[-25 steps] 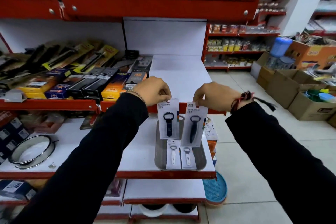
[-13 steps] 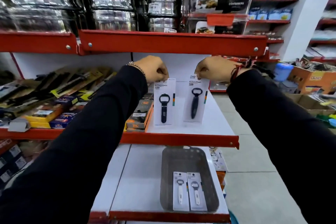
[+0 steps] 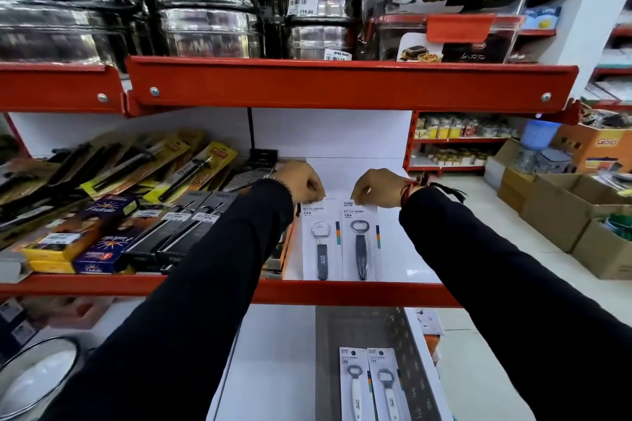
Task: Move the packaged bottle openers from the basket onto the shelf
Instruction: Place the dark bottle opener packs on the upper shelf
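Two carded bottle openers with dark handles lie flat side by side on the white middle shelf [image 3: 403, 249]. My left hand [image 3: 301, 183] pinches the top edge of the left pack [image 3: 321, 243]. The top of the right pack [image 3: 360, 243] is pinched by my right hand [image 3: 376, 186]. One shelf down stands a grey metal basket [image 3: 407, 352] holding two more packs with white-handled openers [image 3: 371, 383].
Packaged knives and graters [image 3: 136, 215] fill the middle shelf to the left of the packs. Steel tins [image 3: 205, 3] and lidded containers [image 3: 455, 0] stand on the red-edged shelf above. A round steel pan [image 3: 30, 379] is at the lower left. Cardboard boxes [image 3: 564, 208] stand on the floor at right.
Both hands carried the two dark-handled packs up from above the basket to the middle shelf and lowered them flat onto it. The view tilted upward.
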The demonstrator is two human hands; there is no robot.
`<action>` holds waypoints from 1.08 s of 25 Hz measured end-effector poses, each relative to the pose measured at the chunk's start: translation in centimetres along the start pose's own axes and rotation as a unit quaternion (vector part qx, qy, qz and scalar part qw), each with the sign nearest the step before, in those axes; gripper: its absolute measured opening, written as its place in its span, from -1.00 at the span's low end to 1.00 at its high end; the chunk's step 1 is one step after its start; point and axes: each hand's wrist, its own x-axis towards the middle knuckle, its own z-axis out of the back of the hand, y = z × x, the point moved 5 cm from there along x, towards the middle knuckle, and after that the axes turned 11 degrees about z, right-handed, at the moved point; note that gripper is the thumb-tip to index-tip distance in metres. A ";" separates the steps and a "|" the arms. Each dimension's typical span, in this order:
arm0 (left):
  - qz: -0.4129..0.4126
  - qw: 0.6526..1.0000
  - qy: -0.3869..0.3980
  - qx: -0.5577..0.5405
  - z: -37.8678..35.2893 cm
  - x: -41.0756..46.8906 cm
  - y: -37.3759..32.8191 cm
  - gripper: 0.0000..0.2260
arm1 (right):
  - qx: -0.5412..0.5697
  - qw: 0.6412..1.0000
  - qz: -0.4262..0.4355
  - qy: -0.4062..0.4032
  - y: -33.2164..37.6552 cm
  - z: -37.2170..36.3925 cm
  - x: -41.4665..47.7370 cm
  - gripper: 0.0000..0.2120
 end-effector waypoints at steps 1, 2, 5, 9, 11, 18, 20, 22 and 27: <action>0.005 1.000 -0.010 0.011 -0.8 0.3 0.1 -0.86 | 0.005 1.000 -0.002 -0.008 -0.5 -0.8 0.3 -0.78; 0.013 0.999 -0.023 0.031 -1.6 0.5 0.2 -0.84 | 0.011 1.000 -0.011 -0.017 -1.0 -1.5 0.6 -0.76; 0.029 0.985 -0.045 0.167 -4.1 0.6 0.0 -0.67 | 0.061 0.995 -0.071 -0.030 -2.7 -4.7 1.3 -0.69; 0.032 0.963 -0.042 0.266 -7.4 -0.5 -0.3 -0.51 | -0.036 0.996 -0.077 0.033 -1.8 -8.1 0.4 -0.55; 0.027 0.956 -0.057 0.287 -8.0 -1.5 -0.2 -0.49 | -0.042 0.996 -0.071 0.017 -1.8 -8.4 -0.4 -0.51; -0.019 0.973 -0.142 0.181 -6.3 -6.7 -2.8 -0.62 | -0.052 0.993 -0.010 -0.103 -0.4 -4.5 -7.8 -0.59; -0.044 0.972 -0.191 0.133 -5.8 -9.7 -3.8 -0.67 | -0.053 0.991 0.017 -0.123 0.4 -3.4 -10.5 -0.62; -0.062 0.970 -0.219 0.088 -6.1 -12.9 -4.6 -0.69 | -0.037 0.989 0.031 -0.138 1.1 -2.9 -13.6 -0.68; -0.089 0.967 -0.238 -0.017 -9.3 -19.1 -6.2 -0.72 | -0.003 0.997 0.038 -0.062 2.3 -7.2 -19.8 -0.75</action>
